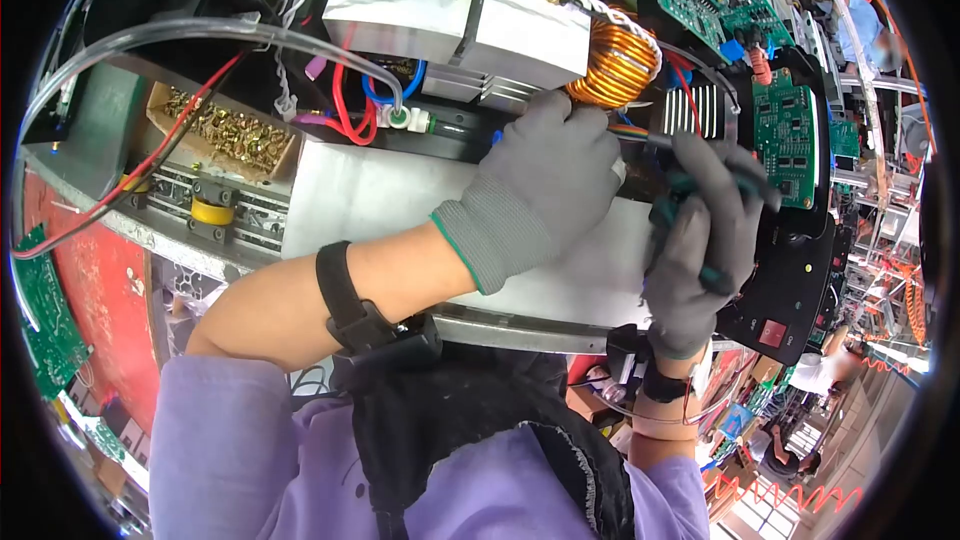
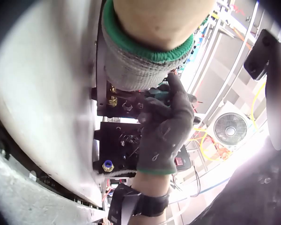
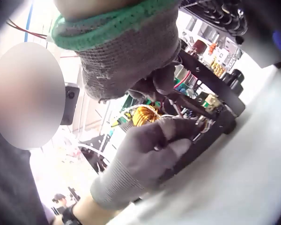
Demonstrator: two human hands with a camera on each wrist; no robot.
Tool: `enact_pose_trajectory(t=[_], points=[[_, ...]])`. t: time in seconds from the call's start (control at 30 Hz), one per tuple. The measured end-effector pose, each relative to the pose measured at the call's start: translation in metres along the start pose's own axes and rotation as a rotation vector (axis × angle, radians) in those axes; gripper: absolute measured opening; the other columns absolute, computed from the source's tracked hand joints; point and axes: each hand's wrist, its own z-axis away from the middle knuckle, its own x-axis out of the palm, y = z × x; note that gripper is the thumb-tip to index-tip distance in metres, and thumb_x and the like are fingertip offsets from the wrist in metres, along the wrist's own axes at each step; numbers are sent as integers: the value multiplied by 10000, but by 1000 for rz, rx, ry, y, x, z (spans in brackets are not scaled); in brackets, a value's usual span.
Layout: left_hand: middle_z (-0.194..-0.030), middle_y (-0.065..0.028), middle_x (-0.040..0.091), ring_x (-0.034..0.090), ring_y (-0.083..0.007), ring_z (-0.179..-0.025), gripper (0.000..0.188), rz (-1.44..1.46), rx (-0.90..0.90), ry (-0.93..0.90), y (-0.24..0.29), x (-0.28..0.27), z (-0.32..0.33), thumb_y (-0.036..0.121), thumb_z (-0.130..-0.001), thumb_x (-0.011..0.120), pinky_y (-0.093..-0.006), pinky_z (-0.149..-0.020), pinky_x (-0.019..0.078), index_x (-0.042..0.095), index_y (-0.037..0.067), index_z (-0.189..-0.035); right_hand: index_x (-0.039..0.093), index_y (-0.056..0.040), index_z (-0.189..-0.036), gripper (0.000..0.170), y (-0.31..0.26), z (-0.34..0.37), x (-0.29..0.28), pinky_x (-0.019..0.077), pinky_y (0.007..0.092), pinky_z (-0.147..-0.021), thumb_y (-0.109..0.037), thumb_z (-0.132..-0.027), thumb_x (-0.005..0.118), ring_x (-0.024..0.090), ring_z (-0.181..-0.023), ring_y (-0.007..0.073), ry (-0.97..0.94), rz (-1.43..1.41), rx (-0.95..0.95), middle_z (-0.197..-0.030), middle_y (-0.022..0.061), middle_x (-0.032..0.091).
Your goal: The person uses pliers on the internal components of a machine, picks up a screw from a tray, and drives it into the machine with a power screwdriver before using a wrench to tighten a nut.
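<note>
My left hand (image 1: 560, 175), in a grey glove, reaches into the open black chassis just below the copper-wound toroid coil (image 1: 615, 65). Its fingers are curled at a thin bundle of coloured wires (image 1: 630, 129) and pinch it; the fingertips are partly hidden in the head view. To its right, my gloved right hand (image 1: 705, 250) grips pliers with teal-and-black handles (image 2: 160, 94). Their jaws point toward the wires beside the left hand, largely hidden behind the fingers. In the right wrist view the left hand (image 3: 150, 150) bends over the chassis edge, thumb and forefinger together.
Silver heatsink blocks (image 1: 400, 0) sit behind the left hand. Green circuit boards (image 1: 785, 140) stand at the right. A box of small brass screws (image 1: 225, 135) lies left. A clear tube (image 1: 250, 32) and red wires arch over the chassis. A pale metal panel (image 1: 370, 200) spans the front.
</note>
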Motion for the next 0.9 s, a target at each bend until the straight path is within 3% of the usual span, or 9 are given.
enact_pose_trajectory(t=[0.07, 0.17, 0.27, 0.4, 0.53, 0.67, 0.73, 0.8, 0.9], points=[[-819, 16, 562, 540, -233, -865, 65, 43, -43, 23, 0, 1, 0, 195, -791, 662, -336, -743, 476, 665, 146, -833, 649, 8, -1157, 405, -3, 0, 2, 471, 396, -782, -157, -791, 598, 569, -948, 282, 38, -58, 47, -930, 148, 599], [-830, 11, 562, 544, -230, -877, 63, 23, -28, -39, 0, -1, -1, 192, -788, 661, -339, -758, 481, 662, 143, -829, 649, -1, -1149, 361, -9, 39, -7, 496, 416, -813, -130, -814, 616, 575, -970, 283, -56, -24, 89, -1120, 162, 547], [-842, 10, 557, 542, -233, -891, 72, 30, 69, -124, -2, 1, -2, 190, -780, 667, -345, -777, 485, 656, 142, -833, 672, -14, -1138, 356, -1, 72, 7, 515, 408, -823, -106, -798, 620, 590, -941, 299, -81, 116, -212, -1194, 177, 490], [-820, 6, 550, 544, -233, -872, 46, 76, -80, -9, 2, -2, -1, 176, -788, 654, -347, -705, 513, 662, 146, -821, 676, -2, -1134, 374, -7, 30, -1, 500, 367, -755, -20, -783, 550, 582, -904, 267, -32, 45, 19, -1086, 159, 542], [-810, -1, 549, 547, -240, -866, 38, 87, -55, 45, 0, -1, 0, 171, -786, 653, -342, -661, 525, 666, 147, -813, 670, 1, -1129, 375, -3, -6, 4, 492, 385, -773, -23, -776, 545, 578, -888, 275, 8, -29, 19, -1081, 160, 562], [-826, 3, 564, 549, -222, -869, 54, 43, 19, -73, -1, -2, -1, 178, -807, 629, -343, -773, 482, 672, 149, -823, 666, -4, -1125, 350, -13, 22, -9, 496, 420, -795, -40, -791, 568, 588, -937, 297, -51, 23, 37, -1130, 159, 555], [-831, 6, 570, 551, -212, -872, 69, 25, 76, -167, -2, -4, -2, 181, -820, 615, -342, -813, 460, 676, 149, -826, 672, -12, -1126, 341, -13, 59, -4, 511, 400, -801, -67, -798, 594, 597, -970, 298, -74, 157, -132, -1118, 150, 539], [-837, 17, 582, 557, -185, -892, 97, 22, 65, -228, 0, -5, -3, 192, -819, 596, -343, -862, 418, 684, 154, -835, 677, -13, -1134, 349, -9, 67, 2, 521, 368, -808, -94, -800, 618, 598, -999, 289, -53, 99, -156, -1095, 145, 528], [-831, 23, 583, 560, -172, -912, 111, 20, -5, -98, 1, 2, -1, 208, -805, 598, -344, -846, 430, 686, 154, -845, 683, 0, -1130, 371, -7, 36, -4, 509, 361, -793, -70, -781, 580, 588, -956, 270, -31, 23, 15, -1061, 144, 542]])
